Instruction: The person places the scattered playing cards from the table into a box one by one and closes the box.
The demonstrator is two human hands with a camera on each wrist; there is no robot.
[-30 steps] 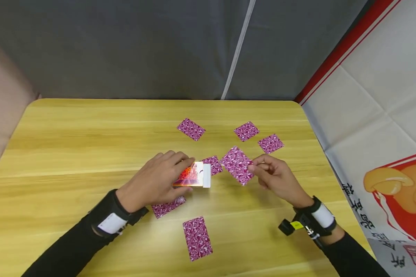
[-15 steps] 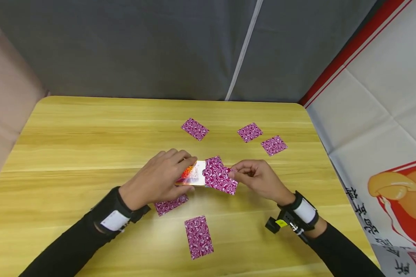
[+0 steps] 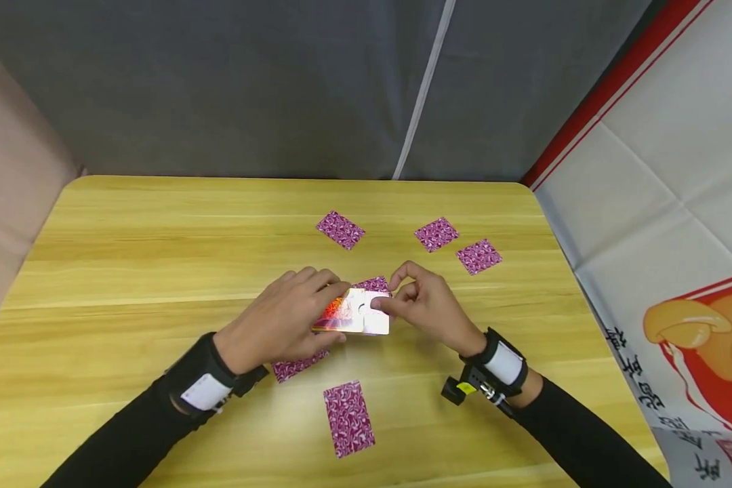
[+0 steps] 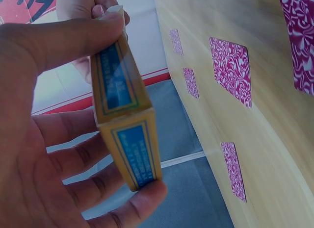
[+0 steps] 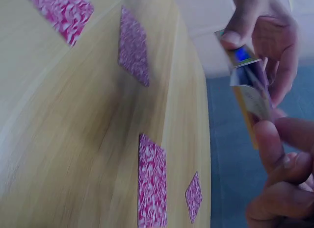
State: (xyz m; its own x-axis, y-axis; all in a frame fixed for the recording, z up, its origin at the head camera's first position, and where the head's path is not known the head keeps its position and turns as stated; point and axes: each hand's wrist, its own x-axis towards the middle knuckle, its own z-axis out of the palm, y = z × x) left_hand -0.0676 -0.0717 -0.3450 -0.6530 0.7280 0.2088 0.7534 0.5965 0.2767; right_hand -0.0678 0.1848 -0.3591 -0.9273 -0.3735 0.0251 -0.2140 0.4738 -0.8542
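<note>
My left hand (image 3: 287, 315) grips a small playing-card box (image 3: 339, 312) with a bright red and orange front. In the left wrist view its sides are gold with blue panels, and my thumb (image 4: 105, 34) presses along one edge. A white flap (image 3: 380, 324) sticks out from the box's right end. My right hand (image 3: 430, 305) pinches this flap, with the thumb (image 5: 269, 139) on its pale face. One purple-and-white patterned card (image 3: 371, 282) shows partly behind the box, and another card (image 3: 299, 366) is partly covered by my left hand. The box's inside is mostly hidden.
Purple patterned cards lie face down on the wooden table (image 3: 177, 251): one card (image 3: 349, 419) in front, another card (image 3: 340, 230) at the back, and a pair to the right with one card (image 3: 436, 234) slightly farther back. A grey curtain (image 3: 219, 88) hangs behind.
The patterned card in my right hand moved left to the box's end and no longer shows between my fingers. My right hand is now at the white flap; the left hand stays on the box.
</note>
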